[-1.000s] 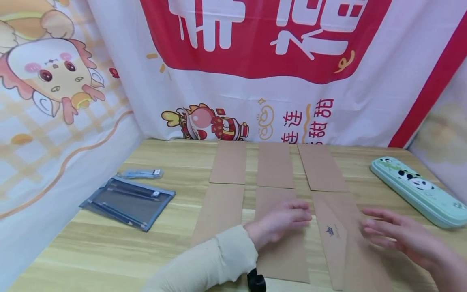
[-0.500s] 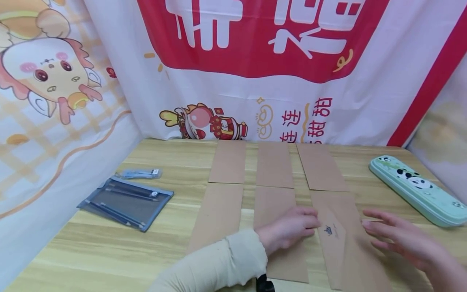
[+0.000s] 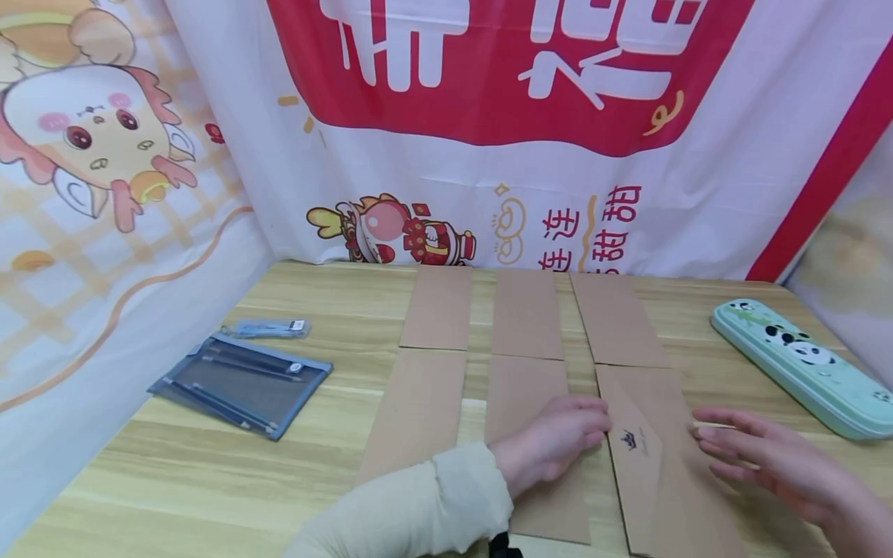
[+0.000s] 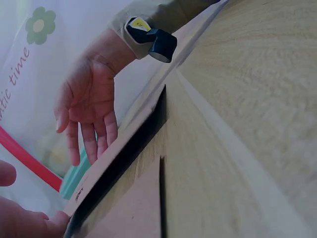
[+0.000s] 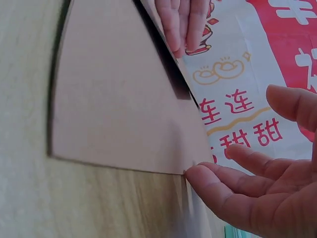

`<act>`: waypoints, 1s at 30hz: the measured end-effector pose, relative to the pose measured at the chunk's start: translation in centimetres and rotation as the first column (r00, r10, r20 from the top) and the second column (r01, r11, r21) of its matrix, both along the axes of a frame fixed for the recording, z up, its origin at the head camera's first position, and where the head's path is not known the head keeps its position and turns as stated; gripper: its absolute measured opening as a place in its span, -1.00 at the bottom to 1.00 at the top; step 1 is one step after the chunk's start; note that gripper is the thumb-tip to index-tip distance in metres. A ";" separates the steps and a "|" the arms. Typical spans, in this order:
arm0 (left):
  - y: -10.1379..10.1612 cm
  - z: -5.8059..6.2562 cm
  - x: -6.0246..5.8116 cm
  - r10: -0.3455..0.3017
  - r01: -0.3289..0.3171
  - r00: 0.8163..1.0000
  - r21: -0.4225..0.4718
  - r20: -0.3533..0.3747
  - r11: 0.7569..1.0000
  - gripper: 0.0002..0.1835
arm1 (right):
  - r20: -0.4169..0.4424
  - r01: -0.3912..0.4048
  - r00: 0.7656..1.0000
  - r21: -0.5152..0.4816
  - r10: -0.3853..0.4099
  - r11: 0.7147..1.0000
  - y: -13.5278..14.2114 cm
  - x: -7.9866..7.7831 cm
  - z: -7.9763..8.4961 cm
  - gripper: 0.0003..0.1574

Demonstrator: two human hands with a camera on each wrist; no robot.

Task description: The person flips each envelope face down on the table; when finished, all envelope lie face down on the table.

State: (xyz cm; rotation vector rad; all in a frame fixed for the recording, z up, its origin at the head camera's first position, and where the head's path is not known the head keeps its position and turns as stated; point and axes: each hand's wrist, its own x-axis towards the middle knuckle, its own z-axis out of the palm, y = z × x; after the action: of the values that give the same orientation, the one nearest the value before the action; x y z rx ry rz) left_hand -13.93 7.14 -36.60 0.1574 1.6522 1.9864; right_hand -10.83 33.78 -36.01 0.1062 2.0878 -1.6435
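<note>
A brown paper envelope (image 3: 673, 473), with a pointed flap and a dark crown print, lies at the front right of the table. My left hand (image 3: 558, 442) touches its left edge with the fingertips. In the left wrist view, that edge of the envelope (image 4: 124, 134) stands raised, with a dark gap beneath it. My right hand (image 3: 774, 465) is at the opposite edge, fingers loosely extended. The right wrist view shows one fingertip of the right hand (image 5: 257, 193) touching the envelope's corner, the thumb well apart. My left forearm covers part of the middle front envelope (image 3: 526, 387).
More flat brown envelopes, such as the left front one (image 3: 425, 403) and the back right one (image 3: 621, 318), line up in two rows. A mint panda pencil case (image 3: 802, 364) is at right. A mesh pouch of pencils (image 3: 244, 384) and a light-blue packet (image 3: 268, 328) lie left.
My left hand has moved right from over the middle envelope to the crown-printed envelope's left edge, which now looks slightly raised. My right hand has stayed nearly in place.
</note>
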 end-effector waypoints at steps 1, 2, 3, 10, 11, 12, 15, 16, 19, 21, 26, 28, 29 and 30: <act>-0.2 0.0 0.2 0.004 -0.004 1.000 -0.012 -0.026 1.000 -0.54 | -0.011 -0.034 0.999 -0.068 0.033 0.997 0.1 0.0 -0.2 -0.55; -0.3 0.1 0.3 0.006 -0.008 0.999 -0.025 -0.053 1.000 -0.54 | -0.022 -0.062 0.998 -0.129 0.060 0.990 0.1 0.0 -0.4 -0.62; -0.5 0.3 0.5 0.007 -0.011 0.996 -0.046 -0.086 0.999 -0.55 | -0.033 -0.092 0.996 -0.190 0.087 0.977 0.1 0.0 -0.7 -0.65; -2.2 1.1 0.9 -0.023 -0.004 0.972 -0.111 -0.234 0.994 -0.52 | -0.008 -0.134 0.990 -0.328 0.139 0.935 -1.4 -0.1 -0.8 -0.64; -2.5 1.3 0.8 -0.032 0.003 0.967 -0.115 -0.252 0.993 -0.50 | 0.005 -0.127 0.991 -0.319 0.136 0.939 -1.8 -0.1 -0.6 -0.63; -2.8 1.3 0.7 -0.037 0.007 0.964 -0.117 -0.264 0.993 -0.49 | 0.021 -0.118 0.991 -0.305 0.131 0.945 -2.2 -0.2 -0.5 -0.60; -3.6 1.6 0.5 -0.044 0.005 0.954 -0.130 -0.296 0.992 -0.47 | 0.048 -0.092 0.993 -0.258 0.108 0.962 -3.5 -0.4 -0.3 -0.46; -3.9 1.7 0.5 -0.043 0.001 0.951 -0.137 -0.307 0.991 -0.47 | 0.040 -0.095 0.993 -0.260 0.110 0.961 -3.9 -0.5 -0.3 -0.45; -4.5 2.0 0.4 -0.035 -0.010 0.944 -0.135 -0.329 0.991 -0.45 | 0.004 -0.110 0.993 -0.283 0.116 0.953 -4.9 -0.7 -0.5 -0.51; -4.8 2.3 0.3 -0.028 -0.020 0.935 -0.130 -0.354 0.991 -0.44 | -0.019 -0.120 0.993 -0.306 0.120 0.944 -5.5 -0.8 -0.7 -0.55; -5.0 2.7 0.3 -0.017 -0.047 0.891 -0.129 -0.455 0.991 -0.44 | -0.064 -0.140 0.990 -0.325 0.126 0.935 -7.0 -1.1 -1.0 -0.47; -5.0 2.8 0.2 -0.028 -0.050 0.867 -0.143 -0.497 0.988 -0.44 | -0.076 -0.136 0.990 -0.312 0.118 0.940 -7.5 -1.0 -1.1 -0.42; -5.0 2.8 0.2 -0.033 -0.051 0.861 -0.150 -0.508 0.987 -0.45 | -0.082 -0.135 0.990 -0.306 0.115 0.943 -7.7 -1.0 -1.2 -0.39; -4.9 2.9 0.1 -0.039 -0.049 0.856 -0.157 -0.515 0.986 -0.45 | -0.090 -0.132 0.990 -0.297 0.110 0.946 -7.9 -0.9 -1.2 -0.37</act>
State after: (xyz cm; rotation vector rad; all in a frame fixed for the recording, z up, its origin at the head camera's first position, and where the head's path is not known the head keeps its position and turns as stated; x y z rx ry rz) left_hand -13.79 2.23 -33.70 0.6798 2.1385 1.9007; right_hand -11.75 25.91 -37.20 -0.1821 1.8252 -1.8918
